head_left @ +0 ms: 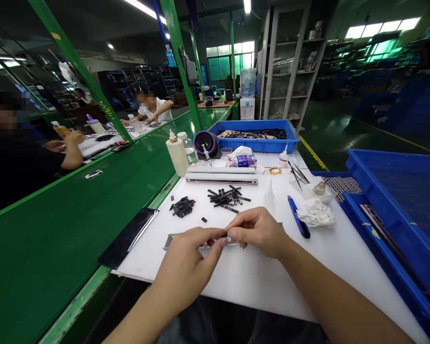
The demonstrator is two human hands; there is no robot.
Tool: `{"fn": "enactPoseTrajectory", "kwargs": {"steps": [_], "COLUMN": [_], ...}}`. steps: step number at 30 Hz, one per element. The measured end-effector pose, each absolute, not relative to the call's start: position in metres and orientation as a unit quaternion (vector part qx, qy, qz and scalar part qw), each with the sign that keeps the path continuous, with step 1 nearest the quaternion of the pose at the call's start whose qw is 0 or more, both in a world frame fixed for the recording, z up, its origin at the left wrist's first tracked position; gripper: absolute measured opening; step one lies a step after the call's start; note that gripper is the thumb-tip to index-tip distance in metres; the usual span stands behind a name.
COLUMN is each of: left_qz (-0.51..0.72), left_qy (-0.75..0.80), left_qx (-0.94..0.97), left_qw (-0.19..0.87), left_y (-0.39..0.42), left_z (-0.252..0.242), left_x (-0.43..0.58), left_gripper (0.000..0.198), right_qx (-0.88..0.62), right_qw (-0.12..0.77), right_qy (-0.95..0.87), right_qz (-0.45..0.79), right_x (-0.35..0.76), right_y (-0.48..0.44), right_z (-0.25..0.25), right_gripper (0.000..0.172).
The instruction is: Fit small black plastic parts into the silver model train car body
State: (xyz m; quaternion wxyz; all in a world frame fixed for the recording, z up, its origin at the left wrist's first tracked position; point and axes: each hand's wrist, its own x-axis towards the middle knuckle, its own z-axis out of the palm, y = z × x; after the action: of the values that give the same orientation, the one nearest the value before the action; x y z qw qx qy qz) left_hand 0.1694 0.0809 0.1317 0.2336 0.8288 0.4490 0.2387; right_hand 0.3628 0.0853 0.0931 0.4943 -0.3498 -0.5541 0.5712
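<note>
Green painted panelling (75,210) runs along the left side, its lower rail meeting the left edge of the white bench (243,286). Down the bench's right edge stand deep blue bins (374,196), and a blue tray (252,145) of dark parts closes off the far end. Forward travel is narrowed by two long pale bars (222,178) lying crosswise; a dark glossy sheet (125,239) overlaps the left edge. White surface stretches between the hands and the near edge, and again to the right of the right wrist.

Both forearms enter from the near side and converge at the middle. The left hand (189,260) is palm-down, thumb beneath its index finger; the right hand (261,234) comes in with knuckles raised and fingers curled. Under them lies a grey channel (169,241), its ends showing on either side. Right of the right hand are a crumpled white cloth (317,212) and a blue knife (298,217). Just beyond the hands sit a heap of black strips (227,197) and a heap of shorter black pieces (182,207). Fingers of both hands are nearly closed, tips meeting around a small dark piece (225,235) above the channel, mostly hidden by them.
</note>
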Motion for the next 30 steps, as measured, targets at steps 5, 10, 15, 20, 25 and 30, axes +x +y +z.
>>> {"fn": "enactPoseTrajectory", "kwargs": {"steps": [5,10,15,20,25,30], "left_qz": [0.252,0.279,0.292,0.168,0.091,0.048], "left_qy": [0.34,0.206,0.228,0.479,0.487,0.469], "left_qx": [0.862,0.9,0.91,0.849,0.859,0.871], "left_qw": [0.281,0.263,0.187,0.147,0.131,0.137], "left_y": [0.08,0.073,0.074,0.128,0.188,0.206], "left_z": [0.13,0.132,0.131,0.126,0.116,0.107], "left_x": [0.165,0.169,0.176,0.162,0.159,0.166], "left_gripper": [0.023,0.017,0.02,0.027,0.02,0.007], "right_qx": [-0.3,-0.236,-0.284,-0.445,-0.492,-0.519], "right_qw": [0.512,0.41,0.459,0.624,0.571,0.517], "right_qy": [-0.537,-0.477,-0.554,-0.625,-0.629,-0.635], "right_qz": [0.6,0.741,0.634,0.152,0.189,0.244], "right_x": [0.362,0.365,0.367,0.365,0.364,0.366], "right_y": [0.081,0.082,0.075,0.068,0.079,0.088], "right_z": [0.099,0.098,0.102,0.107,0.099,0.095], "right_gripper": [0.016,0.026,0.024,0.015,0.014,0.015]}}
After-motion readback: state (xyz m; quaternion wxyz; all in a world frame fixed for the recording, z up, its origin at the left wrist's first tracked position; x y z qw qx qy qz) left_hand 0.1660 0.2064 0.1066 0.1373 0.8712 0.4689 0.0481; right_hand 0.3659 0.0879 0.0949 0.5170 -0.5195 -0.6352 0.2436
